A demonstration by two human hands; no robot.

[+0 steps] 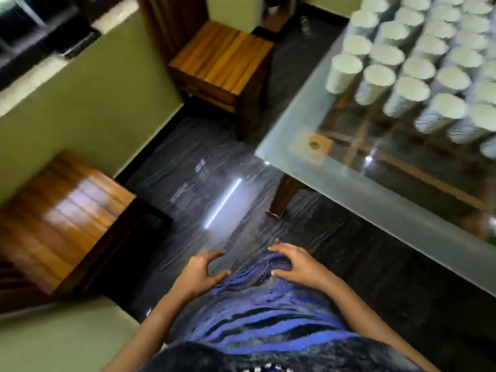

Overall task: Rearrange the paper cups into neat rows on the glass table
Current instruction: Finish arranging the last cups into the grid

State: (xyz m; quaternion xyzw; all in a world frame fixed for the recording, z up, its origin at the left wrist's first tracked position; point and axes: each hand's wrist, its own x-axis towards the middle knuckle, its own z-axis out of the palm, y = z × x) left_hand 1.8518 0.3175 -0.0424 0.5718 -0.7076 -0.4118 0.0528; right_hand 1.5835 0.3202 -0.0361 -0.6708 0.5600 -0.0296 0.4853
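The paper cups (413,90) stood in close rows on the glass desk (349,189) (upper right), well apart from both hands. The left hand (200,275) and right hand (298,264) held nothing, fingers spread and loosely curved.

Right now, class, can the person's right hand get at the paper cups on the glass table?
Probably not without a step closer: the right hand hangs open by the clothing, well short of the paper cups set back on the glass table. Nothing blocks the way.
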